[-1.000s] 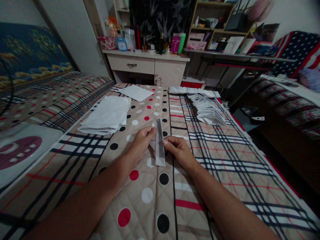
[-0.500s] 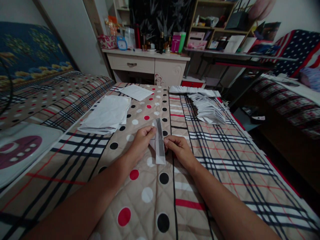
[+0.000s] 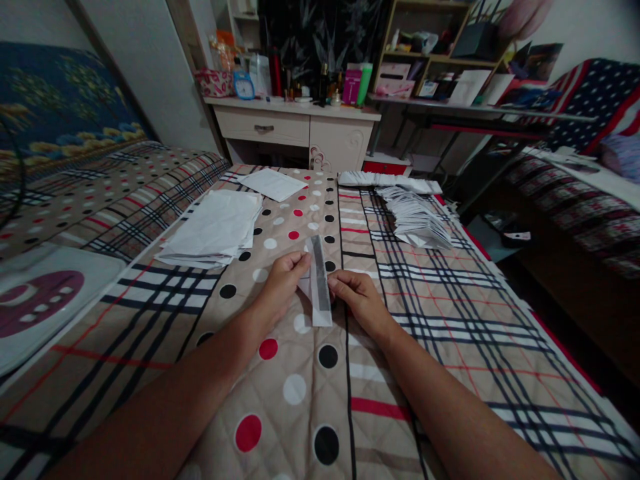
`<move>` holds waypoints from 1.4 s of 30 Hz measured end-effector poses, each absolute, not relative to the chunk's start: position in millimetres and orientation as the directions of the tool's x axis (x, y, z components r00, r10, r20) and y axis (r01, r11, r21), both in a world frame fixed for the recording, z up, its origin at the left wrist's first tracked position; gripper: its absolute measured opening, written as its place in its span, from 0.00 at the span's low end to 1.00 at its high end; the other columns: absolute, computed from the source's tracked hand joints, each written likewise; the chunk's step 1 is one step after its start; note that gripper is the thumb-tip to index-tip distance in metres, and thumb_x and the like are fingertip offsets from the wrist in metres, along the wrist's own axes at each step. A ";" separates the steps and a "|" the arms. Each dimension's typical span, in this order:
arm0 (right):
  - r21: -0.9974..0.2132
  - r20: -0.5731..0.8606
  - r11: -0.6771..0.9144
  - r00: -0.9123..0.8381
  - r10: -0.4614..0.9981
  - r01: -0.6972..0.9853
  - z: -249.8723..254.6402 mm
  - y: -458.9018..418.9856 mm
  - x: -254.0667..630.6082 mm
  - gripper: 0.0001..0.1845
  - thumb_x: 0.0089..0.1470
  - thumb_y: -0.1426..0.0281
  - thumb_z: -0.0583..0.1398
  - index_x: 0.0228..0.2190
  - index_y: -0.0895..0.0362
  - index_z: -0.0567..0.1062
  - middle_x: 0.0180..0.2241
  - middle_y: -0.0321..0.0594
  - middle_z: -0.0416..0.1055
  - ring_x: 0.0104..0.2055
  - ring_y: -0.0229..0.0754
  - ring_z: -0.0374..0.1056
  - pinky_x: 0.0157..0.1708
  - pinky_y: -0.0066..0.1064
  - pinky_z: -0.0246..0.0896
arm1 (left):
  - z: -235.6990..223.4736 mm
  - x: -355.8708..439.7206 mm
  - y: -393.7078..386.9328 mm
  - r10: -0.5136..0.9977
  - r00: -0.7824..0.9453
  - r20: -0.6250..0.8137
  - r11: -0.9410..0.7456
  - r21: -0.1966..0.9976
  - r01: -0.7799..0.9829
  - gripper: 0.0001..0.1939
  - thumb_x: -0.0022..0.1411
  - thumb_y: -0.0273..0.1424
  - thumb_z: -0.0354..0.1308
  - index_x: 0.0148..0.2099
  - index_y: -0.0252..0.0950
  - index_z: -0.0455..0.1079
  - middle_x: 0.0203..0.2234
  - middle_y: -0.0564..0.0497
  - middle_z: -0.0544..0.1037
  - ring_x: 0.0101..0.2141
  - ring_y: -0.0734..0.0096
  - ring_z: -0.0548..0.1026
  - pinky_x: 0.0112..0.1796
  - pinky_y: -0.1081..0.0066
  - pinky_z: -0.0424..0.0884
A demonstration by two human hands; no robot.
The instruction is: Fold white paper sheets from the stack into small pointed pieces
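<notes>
Between my hands is a folded white paper piece with a long grey strip down its face, held above the quilted bedspread. My left hand pinches its left side between thumb and fingers. On the right edge, the thumb and forefinger of my right hand close on the paper; the other fingers curl under. Ahead on the left lies a stack of flat white paper sheets, with another few sheets beyond it. Ahead on the right sits a fanned pile of folded white papers.
Behind that pile runs a row of folded papers. A white package with a purple oval rests at the left edge. Past the bed stands a white cabinet crowded with bottles and boxes; a dark desk is at right.
The folded paper has tilted very slightly, its lower end shifting a little right. Both hands keep their grip in nearly the same place.
</notes>
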State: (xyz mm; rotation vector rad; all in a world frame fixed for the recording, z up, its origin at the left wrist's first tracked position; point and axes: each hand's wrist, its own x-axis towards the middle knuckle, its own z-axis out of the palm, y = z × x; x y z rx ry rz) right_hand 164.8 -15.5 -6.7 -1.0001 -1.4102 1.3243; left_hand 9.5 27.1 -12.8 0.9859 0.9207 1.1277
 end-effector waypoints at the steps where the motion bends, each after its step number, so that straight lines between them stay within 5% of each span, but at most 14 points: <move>1: -0.996 0.092 0.087 -0.239 0.967 -0.032 -7.3 -15.4 164.8 0.16 0.55 0.60 0.60 0.22 0.57 0.71 0.21 0.34 0.65 0.25 0.36 0.61 0.28 0.29 0.55 | -12.9 9.4 27.3 0.978 0.190 -0.088 0.140 0.949 -0.283 0.20 0.50 0.45 0.66 0.30 0.33 0.68 0.20 0.56 0.69 0.21 0.76 0.67 0.24 0.75 0.62; 6: -0.995 0.087 0.094 -0.219 0.972 0.018 -7.3 -15.2 164.8 0.12 0.53 0.64 0.59 0.23 0.58 0.72 0.22 0.34 0.66 0.25 0.36 0.62 0.28 0.28 0.56 | -16.8 8.5 29.1 0.983 0.174 -0.063 0.107 0.961 -0.255 0.20 0.52 0.46 0.64 0.30 0.33 0.68 0.20 0.56 0.68 0.20 0.77 0.65 0.23 0.75 0.61; 13: -0.939 0.147 0.157 -0.055 0.988 0.305 -11.8 -13.3 163.4 0.06 0.50 0.69 0.57 0.25 0.58 0.72 0.22 0.34 0.66 0.25 0.35 0.59 0.25 0.27 0.52 | -22.3 13.5 28.4 0.981 0.185 0.058 -0.046 0.997 -0.067 0.13 0.59 0.40 0.59 0.32 0.33 0.72 0.25 0.53 0.73 0.26 0.75 0.68 0.28 0.75 0.65; 15: -0.938 0.161 0.161 -0.026 0.987 0.307 -15.1 -11.6 163.5 0.07 0.50 0.69 0.57 0.22 0.58 0.70 0.21 0.33 0.63 0.24 0.34 0.57 0.24 0.26 0.50 | -20.6 15.4 26.3 0.969 0.213 0.122 -0.116 0.992 -0.041 0.11 0.58 0.35 0.59 0.41 0.34 0.72 0.31 0.50 0.75 0.31 0.72 0.72 0.34 0.73 0.68; 17: -0.949 0.159 0.147 0.020 0.987 0.278 -17.5 -9.8 164.2 0.08 0.48 0.69 0.58 0.20 0.57 0.67 0.19 0.32 0.60 0.23 0.34 0.55 0.22 0.26 0.47 | -16.3 15.7 23.2 0.947 0.216 0.239 -0.253 0.967 0.038 0.22 0.57 0.29 0.60 0.55 0.37 0.67 0.42 0.46 0.75 0.38 0.69 0.74 0.38 0.70 0.71; 19: -0.956 0.158 0.137 0.064 0.985 0.259 -18.2 -8.7 165.4 0.09 0.46 0.69 0.59 0.18 0.56 0.65 0.18 0.30 0.58 0.22 0.33 0.53 0.21 0.26 0.45 | -9.9 13.8 19.5 0.875 0.262 0.407 -0.464 0.861 0.210 0.31 0.57 0.23 0.58 0.63 0.43 0.59 0.54 0.43 0.68 0.46 0.66 0.72 0.42 0.66 0.72; 23: -0.931 0.218 0.169 0.119 0.969 0.324 -15.5 -8.9 168.2 0.09 0.44 0.71 0.58 0.18 0.55 0.63 0.18 0.29 0.55 0.21 0.33 0.51 0.21 0.27 0.44 | 4.2 7.7 13.2 0.580 0.532 0.617 -0.811 0.376 0.449 0.23 0.60 0.17 0.50 0.53 0.45 0.71 0.64 0.47 0.56 0.60 0.58 0.61 0.56 0.53 0.63; 26: -0.916 0.240 0.169 0.159 0.958 0.364 -12.5 -9.5 170.0 0.11 0.44 0.72 0.59 0.17 0.55 0.62 0.17 0.28 0.54 0.21 0.32 0.50 0.21 0.27 0.43 | 10.5 4.6 11.1 0.484 0.614 0.624 -0.849 0.166 0.501 0.17 0.62 0.18 0.50 0.46 0.40 0.74 0.65 0.46 0.57 0.61 0.54 0.59 0.56 0.52 0.62; 31: -0.884 0.304 0.170 0.259 0.917 0.436 -9.8 -10.4 173.2 0.12 0.48 0.69 0.60 0.18 0.55 0.64 0.17 0.29 0.57 0.20 0.33 0.53 0.22 0.27 0.46 | 14.8 5.3 8.0 0.533 0.554 0.640 -0.755 0.064 0.653 0.13 0.62 0.20 0.52 0.40 0.38 0.76 0.62 0.44 0.62 0.57 0.53 0.65 0.51 0.54 0.66; 37: -0.814 0.397 0.242 0.201 0.896 0.528 -7.6 -13.9 173.8 0.14 0.49 0.69 0.60 0.17 0.55 0.63 0.16 0.29 0.56 0.20 0.33 0.51 0.22 0.28 0.45 | 12.4 8.2 7.1 0.622 0.608 0.494 -0.723 0.062 0.688 0.14 0.59 0.19 0.55 0.43 0.40 0.76 0.63 0.44 0.61 0.57 0.50 0.65 0.49 0.51 0.69; 42: -0.937 0.226 0.136 0.260 0.939 0.322 -9.2 -9.0 176.8 0.11 0.45 0.69 0.60 0.16 0.55 0.65 0.16 0.30 0.58 0.20 0.34 0.53 0.21 0.28 0.47 | 1.8 -2.6 21.8 0.666 0.589 0.458 -0.737 0.281 0.615 0.12 0.53 0.20 0.61 0.38 0.41 0.78 0.61 0.47 0.64 0.58 0.53 0.64 0.53 0.52 0.68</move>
